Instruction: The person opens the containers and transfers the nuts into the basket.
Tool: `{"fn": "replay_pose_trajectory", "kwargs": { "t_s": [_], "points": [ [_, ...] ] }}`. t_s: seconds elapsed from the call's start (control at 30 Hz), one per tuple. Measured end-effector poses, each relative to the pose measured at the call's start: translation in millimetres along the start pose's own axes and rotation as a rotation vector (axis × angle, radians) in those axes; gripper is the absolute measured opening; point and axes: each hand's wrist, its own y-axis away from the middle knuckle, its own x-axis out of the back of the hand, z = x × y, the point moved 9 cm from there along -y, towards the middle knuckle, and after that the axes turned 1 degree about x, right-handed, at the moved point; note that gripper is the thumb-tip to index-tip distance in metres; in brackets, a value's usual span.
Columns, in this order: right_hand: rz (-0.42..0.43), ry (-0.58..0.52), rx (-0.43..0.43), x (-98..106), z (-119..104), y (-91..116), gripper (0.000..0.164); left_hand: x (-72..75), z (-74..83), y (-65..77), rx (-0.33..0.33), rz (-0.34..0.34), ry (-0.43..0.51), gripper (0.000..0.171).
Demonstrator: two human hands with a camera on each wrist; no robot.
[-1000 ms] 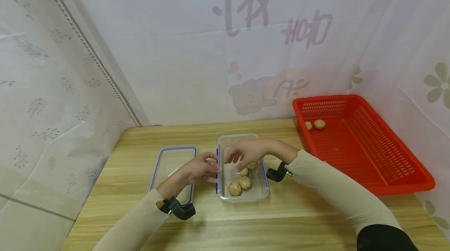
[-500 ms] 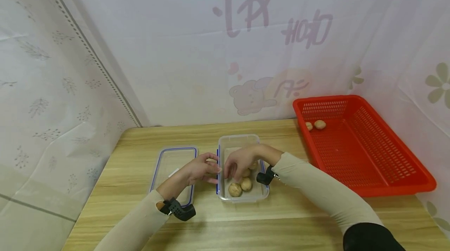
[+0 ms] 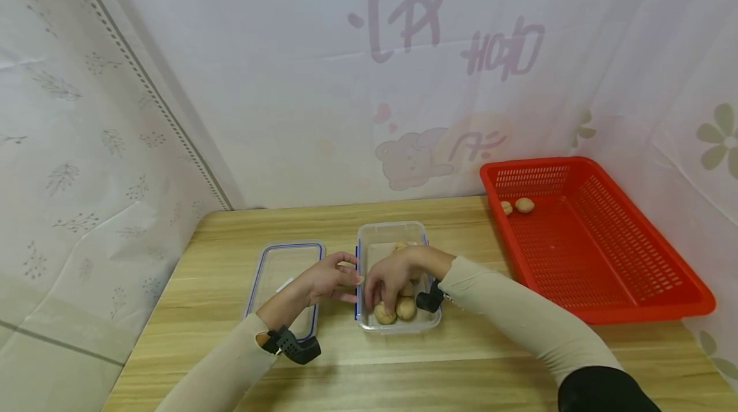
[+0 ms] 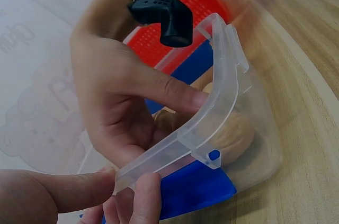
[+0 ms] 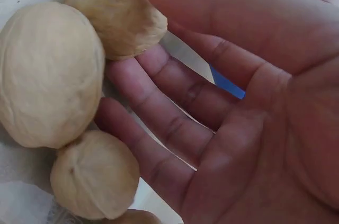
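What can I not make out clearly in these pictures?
Head view: the full count of walnuts in the container, blocked by the right grip.
Head view: part of the lid, behind the left arm.
Right wrist view: the lowest walnut, cut off by the bottom edge.

A pale curtain (image 3: 277, 111) (printed with a bear (image 3: 408, 162) and purple lettering (image 3: 410, 11)) hangs behind the wood-grained table (image 3: 392, 377).

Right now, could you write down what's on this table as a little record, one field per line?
Surface: wood-grain table
Left hand: touching the rim of the clear container
Right hand: inside the container, fingertips against a walnut; firm grip unclear
Container contents: several walnuts, partly hidden by the hand
Lid: off, lying on the table, left of the container
Red basket: right of the container, two walnuts visible inside
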Motion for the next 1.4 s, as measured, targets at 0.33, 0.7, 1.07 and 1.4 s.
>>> {"fn": "replay_pose_trajectory", "kwargs": {
  "t_s": [0.33, 0.7, 1.07, 1.4],
  "points": [
    [-0.022, 0.004, -0.017, -5.8, 4.1, -2.6, 0.035, -0.1, 0.3, 2.6, 0.001, 0.004, -0.008, 0.049],
    [-0.005, 0.043, 0.025, -3.2, 4.3, -1.1, 0.031, -0.1, 0.2, 1.6, 0.001, -0.007, -0.008, 0.05],
    [0.157, 0.016, 0.081, 21.4, 5.4, 17.2, 0.033, -0.5, 1.5, 1.0, 0.005, -0.006, -0.01, 0.049],
    [0.317, 0.026, 0.176, 41.5, 2.5, 36.9, 0.036, -0.5, 0.8, 0.4, 0.021, 0.002, -0.003, 0.047]
  ]
}}
